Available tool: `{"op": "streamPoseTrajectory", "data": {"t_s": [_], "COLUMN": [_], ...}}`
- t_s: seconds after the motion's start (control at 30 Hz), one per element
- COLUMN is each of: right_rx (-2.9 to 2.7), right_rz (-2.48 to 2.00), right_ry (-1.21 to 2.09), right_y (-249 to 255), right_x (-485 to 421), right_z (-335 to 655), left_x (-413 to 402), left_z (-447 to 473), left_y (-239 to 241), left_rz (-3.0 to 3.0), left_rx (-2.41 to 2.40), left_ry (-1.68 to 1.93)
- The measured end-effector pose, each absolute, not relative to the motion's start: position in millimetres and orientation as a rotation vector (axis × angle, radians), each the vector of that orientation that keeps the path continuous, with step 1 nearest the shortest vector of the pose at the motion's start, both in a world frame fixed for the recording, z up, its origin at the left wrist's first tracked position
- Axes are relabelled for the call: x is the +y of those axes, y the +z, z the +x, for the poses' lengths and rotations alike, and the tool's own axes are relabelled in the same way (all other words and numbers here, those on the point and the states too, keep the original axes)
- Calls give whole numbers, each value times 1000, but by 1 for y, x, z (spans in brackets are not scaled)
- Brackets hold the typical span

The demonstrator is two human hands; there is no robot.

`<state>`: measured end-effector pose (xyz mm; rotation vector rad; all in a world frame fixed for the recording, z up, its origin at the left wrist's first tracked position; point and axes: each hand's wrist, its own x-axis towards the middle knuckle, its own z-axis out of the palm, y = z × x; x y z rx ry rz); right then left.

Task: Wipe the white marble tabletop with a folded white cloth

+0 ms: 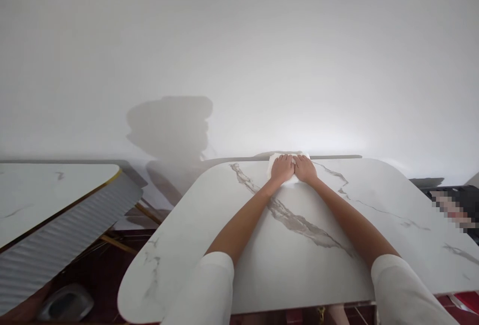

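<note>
Marble-veined tabletop (pixel 262 275) beside a pale wall (pixel 239 55) bears a white cloth (pixel 272 162) at its far edge, beneath the left hand (pixel 283 167) and right hand (pixel 305 167), both laid open, palms down, side by side; work appears under way, treated and remaining areas being indistinguishable.

White cloth (pixel 293 179) partly hidden under left hand (pixel 283 167) and right hand (pixel 305 169), ribbed-sided table (pixel 48 192) cut off at left
</note>
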<state>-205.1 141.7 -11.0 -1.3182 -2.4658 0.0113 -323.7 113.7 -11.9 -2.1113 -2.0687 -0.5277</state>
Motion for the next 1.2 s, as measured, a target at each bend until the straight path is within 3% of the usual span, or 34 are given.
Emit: {"op": "streamPoseTrajectory", "data": {"t_s": [1.2], "right_rx": [-2430], "right_rz": [-1230], "right_ry": [51], "right_y": [-25], "right_x": [-131], "right_z": [-130], "left_x": [-162], "left_z": [-255], "left_y": [-22], "left_rz": [-2091], "left_rx": [-2077], "left_ry": [-424]}}
